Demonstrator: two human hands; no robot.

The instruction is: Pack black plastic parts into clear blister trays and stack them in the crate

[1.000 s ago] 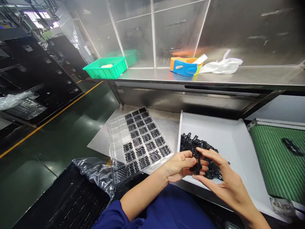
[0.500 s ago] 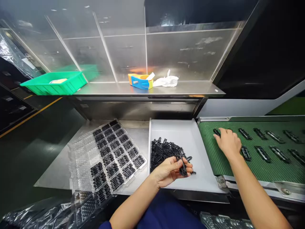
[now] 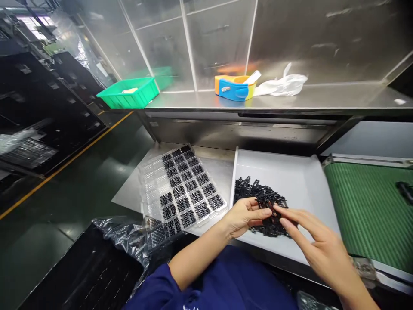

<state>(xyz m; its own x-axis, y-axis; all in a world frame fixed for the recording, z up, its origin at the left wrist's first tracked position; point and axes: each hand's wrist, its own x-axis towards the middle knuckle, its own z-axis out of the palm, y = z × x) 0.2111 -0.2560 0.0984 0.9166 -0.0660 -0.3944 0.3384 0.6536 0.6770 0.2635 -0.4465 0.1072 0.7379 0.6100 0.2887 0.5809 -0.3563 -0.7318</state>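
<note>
My left hand (image 3: 247, 216) is closed on several small black parts above the front of the white tray (image 3: 290, 168). My right hand (image 3: 309, 232) comes in from the right, thumb and fingertips at those same parts; whether it grips one is hidden. A heap of black parts (image 3: 254, 188) lies in the tray behind and under my hands. To the left, a clear compartment tray (image 3: 196, 185) rests tilted on the metal table, many of its pockets filled with black parts and its left column bare.
A metal shelf (image 3: 193, 101) spans the back, with a green bin (image 3: 129, 97), a blue and orange tape ring (image 3: 235, 88) and a white crumpled cloth (image 3: 280, 85). At right runs a green conveyor belt (image 3: 364, 206) bearing a black part (image 3: 405, 191). Plastic wrap lies lower left.
My right hand has left the conveyor and come over the white tray beside my left hand. The view has swung left, so most belt parts are out of sight.
</note>
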